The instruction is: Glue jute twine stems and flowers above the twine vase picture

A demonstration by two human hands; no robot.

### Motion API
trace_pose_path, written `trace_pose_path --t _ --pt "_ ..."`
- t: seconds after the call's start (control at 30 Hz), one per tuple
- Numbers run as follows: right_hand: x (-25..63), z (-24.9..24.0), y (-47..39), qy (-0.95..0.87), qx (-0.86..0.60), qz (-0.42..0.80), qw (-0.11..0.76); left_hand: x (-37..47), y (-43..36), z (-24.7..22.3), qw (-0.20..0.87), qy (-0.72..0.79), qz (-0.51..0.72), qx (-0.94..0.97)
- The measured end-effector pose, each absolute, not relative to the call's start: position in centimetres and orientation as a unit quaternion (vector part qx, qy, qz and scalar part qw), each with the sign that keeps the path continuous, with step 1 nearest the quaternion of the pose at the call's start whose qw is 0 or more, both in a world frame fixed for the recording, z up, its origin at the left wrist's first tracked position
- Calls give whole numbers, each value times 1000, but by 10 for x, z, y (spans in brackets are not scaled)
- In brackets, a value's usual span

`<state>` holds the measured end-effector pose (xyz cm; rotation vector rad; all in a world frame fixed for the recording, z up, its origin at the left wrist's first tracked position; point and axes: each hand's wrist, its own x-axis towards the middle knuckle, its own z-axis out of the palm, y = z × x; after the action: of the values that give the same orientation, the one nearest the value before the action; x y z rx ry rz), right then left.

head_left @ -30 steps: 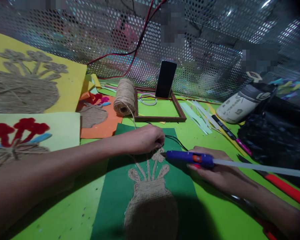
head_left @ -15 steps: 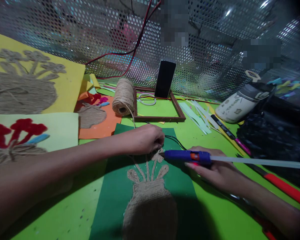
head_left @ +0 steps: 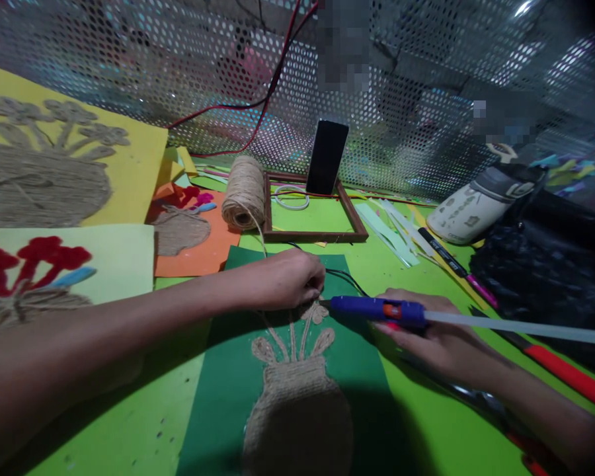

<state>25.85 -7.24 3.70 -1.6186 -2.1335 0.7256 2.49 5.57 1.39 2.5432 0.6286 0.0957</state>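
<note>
– Right hand first?
– Closed around a blue glue gun, held nearly level with the nozzle pointing left. That seems meant to bring the tip in from the side, clear of the other fingers. Tip just beside the twine flower; touching or not, cannot tell. A long pale glue stick juts from the rear.

– Left hand?
– Fingertips drawn together at the flower's upper edge, perhaps to steady a loop. Whether twine is pinched between them, cannot tell. Forearm comes in from the left, probably to keep the gun's side open.

– And the work itself?
– On a dark green sheet, flat on the table in front of the person. Twine vase: close, even rows, narrow neck, rounded body, lower part in shadow and cut off by the view. Three stems fan up from the neck, a looped leaf at either side. Flower small, petals coiled, partly hidden by fingers. Other stem tops: behind the hand.

– Farther out?
– Twine roll beyond the left hand, strand trailing towards the sheet, likely set there for easy feed. Brown frame beside it.
</note>
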Motion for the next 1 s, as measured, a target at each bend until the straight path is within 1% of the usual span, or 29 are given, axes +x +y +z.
trace_pose_path --t 0.17,0.43,0.53,1.0 --pt "257 38 -71 -763 -570 243 182 25 53 16 248 254 25 935" --pt "262 33 -71 -753 -574 271 175 26 49 22 234 269 -2 934" --pt "263 33 -73 -755 -576 254 185 27 47 24 239 279 -11 930" --pt "255 37 -74 -752 -575 263 184 28 46 23 237 261 -6 936"
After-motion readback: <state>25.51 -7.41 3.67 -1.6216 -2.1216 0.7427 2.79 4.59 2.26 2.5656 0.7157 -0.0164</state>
